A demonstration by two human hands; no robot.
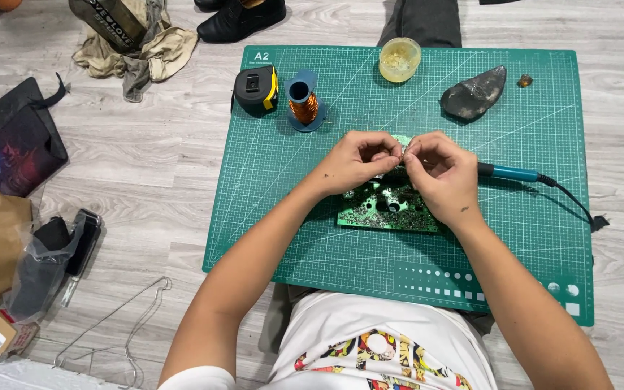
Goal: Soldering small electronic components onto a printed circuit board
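Observation:
A green circuit board (384, 208) lies on the green cutting mat (290, 217), partly under my hands. My left hand (359, 160) and my right hand (442, 173) meet above its far edge, fingertips pinched together on something very small that I cannot make out. A soldering iron with a teal handle (510, 173) lies on the mat just behind my right hand, its tip hidden by the fingers. Its black cable (572, 198) trails off to the right.
At the mat's far side stand a black and yellow tape measure (256, 90), a spool of copper wire (303, 105), a small yellowish jar (399, 59) and a dark grey sponge (474, 94). A wire hanger (120, 325), bags and cloths lie on the wooden floor at left.

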